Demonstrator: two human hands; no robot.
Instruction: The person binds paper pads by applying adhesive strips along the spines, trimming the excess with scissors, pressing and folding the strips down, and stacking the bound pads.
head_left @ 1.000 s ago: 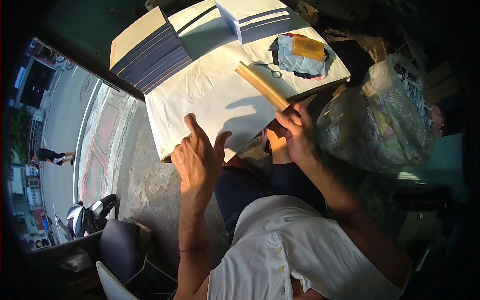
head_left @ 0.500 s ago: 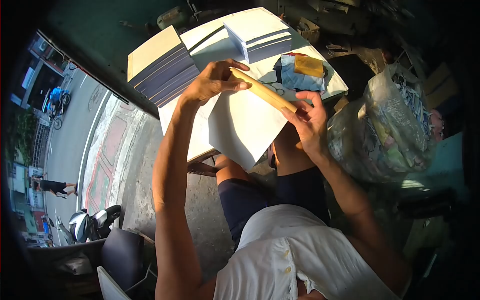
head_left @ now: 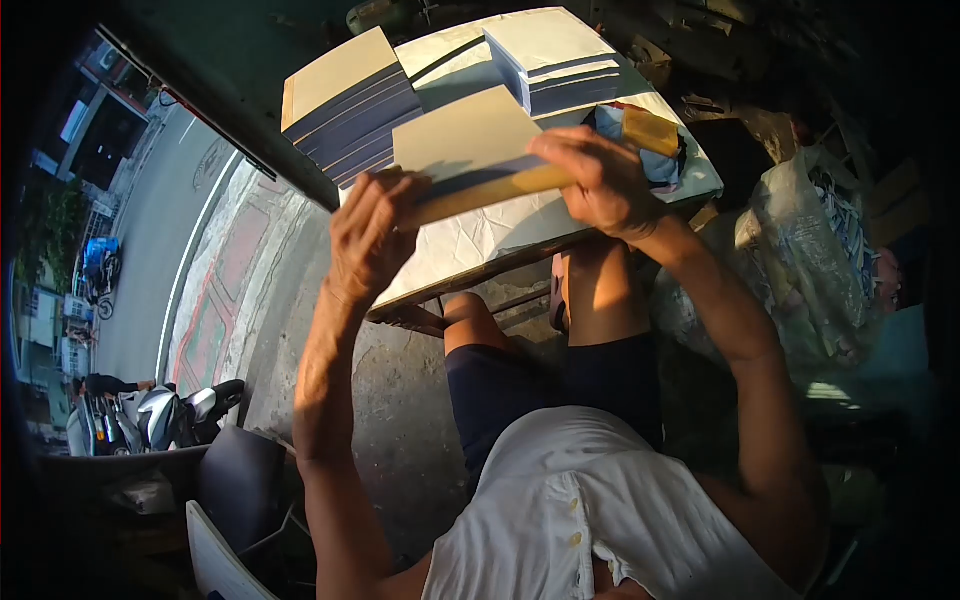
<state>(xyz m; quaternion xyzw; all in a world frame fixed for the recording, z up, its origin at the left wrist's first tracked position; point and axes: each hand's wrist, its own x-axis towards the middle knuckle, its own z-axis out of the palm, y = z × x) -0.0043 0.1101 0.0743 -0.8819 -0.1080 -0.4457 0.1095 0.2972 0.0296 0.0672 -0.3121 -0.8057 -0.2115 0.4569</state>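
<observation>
Booklet and both bare hands met above the near part of the worktop, the yellowish strip along one edge of it turned toward the person holding it. I saw the left hand at one end of that strip, its fingers curled and pressed together on the edge, knuckles upward and partly in sunlight. The right hand gripped the other end, pinching the booklet with its fingers laid over the upper face; its thumb I could not make out clearly. The pale cover stretched away from the hands, shaded close to the strip and brighter farther off. Whether its far edge touched anything I could not tell.

Two stacks stood beyond it on the creased, pale covering of the worktop. The left stack had a tan top and dark bluish sides, and the booklet hid a little of it from view. The right stack showed a whitish top, bright in the sun. Just past the right hand, a yellow block rested on a bundle of cloths, light blue where it showed. Beside the worktop, a clear plastic bag bulged with scraps. The person wore a white shirt and dark shorts. Out to the left, a motorcycle stood near the road.
</observation>
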